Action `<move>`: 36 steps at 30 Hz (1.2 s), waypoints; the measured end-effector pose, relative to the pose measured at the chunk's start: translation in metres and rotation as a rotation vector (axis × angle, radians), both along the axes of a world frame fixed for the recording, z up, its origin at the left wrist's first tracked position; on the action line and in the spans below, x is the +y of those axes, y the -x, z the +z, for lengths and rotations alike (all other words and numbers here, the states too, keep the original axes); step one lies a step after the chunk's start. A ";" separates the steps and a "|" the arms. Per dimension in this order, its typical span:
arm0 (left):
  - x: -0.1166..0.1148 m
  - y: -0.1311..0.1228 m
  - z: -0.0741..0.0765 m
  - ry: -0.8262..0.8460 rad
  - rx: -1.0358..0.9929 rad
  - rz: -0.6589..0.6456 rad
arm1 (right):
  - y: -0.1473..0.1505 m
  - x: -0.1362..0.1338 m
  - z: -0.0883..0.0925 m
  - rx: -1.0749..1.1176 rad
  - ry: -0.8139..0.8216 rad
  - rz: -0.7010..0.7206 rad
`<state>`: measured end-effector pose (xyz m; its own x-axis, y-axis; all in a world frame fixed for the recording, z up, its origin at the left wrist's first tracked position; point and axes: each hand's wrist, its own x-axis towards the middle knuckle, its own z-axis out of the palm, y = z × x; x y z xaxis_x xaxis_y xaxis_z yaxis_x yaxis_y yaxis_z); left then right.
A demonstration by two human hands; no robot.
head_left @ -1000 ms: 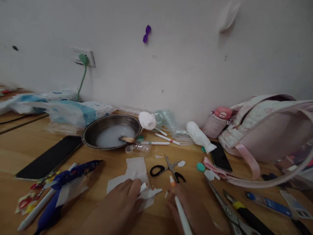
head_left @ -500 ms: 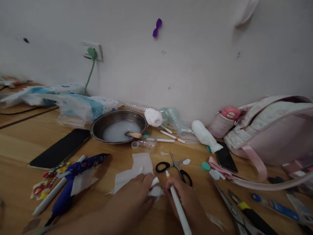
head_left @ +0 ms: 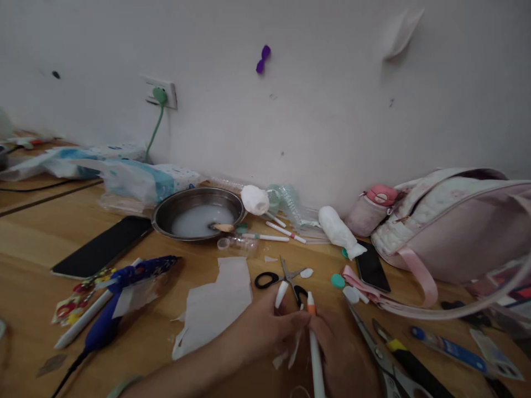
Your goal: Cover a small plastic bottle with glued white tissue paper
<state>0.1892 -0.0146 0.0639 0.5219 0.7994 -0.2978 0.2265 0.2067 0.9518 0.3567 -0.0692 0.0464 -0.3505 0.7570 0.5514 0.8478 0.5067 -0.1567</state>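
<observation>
My left hand [head_left: 276, 320] is closed on a small white cap [head_left: 281, 294], which sticks up between thumb and fingers. My right hand [head_left: 338, 342] grips a white marker [head_left: 316, 359] with an orange band, its tip pointing up and away from me. The two hands nearly touch, and scraps of white paper [head_left: 295, 348] hang or lie below them. White paper sheets [head_left: 219, 307] lie left of my left hand. Just beyond my hands, small black-handled scissors [head_left: 288, 276] lie with their blades apart.
A metal bowl [head_left: 199, 214] of cloudy liquid stands farther back. A phone [head_left: 103, 247] and a blue glue gun [head_left: 102, 331] lie left. Large scissors [head_left: 377, 354], a yellow-black cutter [head_left: 409, 359], another phone [head_left: 372, 268] and a pink bag [head_left: 452, 232] are at the right.
My left hand has moved right, off the paper sheets, and now holds the white cap upright beside my right hand. The marker has turned more upright. The camera view has shifted slightly.
</observation>
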 end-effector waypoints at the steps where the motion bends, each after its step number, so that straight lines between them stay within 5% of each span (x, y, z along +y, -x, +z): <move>1: -0.001 -0.001 -0.006 0.020 -0.028 0.007 | 0.001 -0.002 -0.002 0.014 -0.008 -0.017; 6: -0.011 0.006 -0.021 -0.002 0.005 0.104 | 0.011 -0.012 -0.008 0.237 0.087 -0.116; 10: -0.018 0.007 -0.020 -0.066 0.112 0.146 | 0.015 -0.010 -0.011 0.460 0.134 -0.153; 16: -0.016 0.001 -0.020 -0.044 0.001 0.209 | 0.018 -0.004 -0.015 0.615 0.186 -0.145; 25: -0.016 0.003 -0.027 0.402 -0.435 0.313 | 0.026 -0.002 -0.015 0.820 0.110 -0.061; 31: -0.018 0.006 -0.023 0.638 -0.663 0.299 | 0.039 0.001 -0.009 1.518 0.500 -0.306; 36: -0.019 0.008 -0.024 0.775 -0.738 0.225 | 0.039 0.005 -0.008 1.784 0.693 -0.170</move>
<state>0.1809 -0.0332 0.0395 0.6441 0.6289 -0.4354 -0.4640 0.7738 0.4312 0.3179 -0.0646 0.0383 0.2859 0.9296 -0.2327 -0.4723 -0.0746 -0.8783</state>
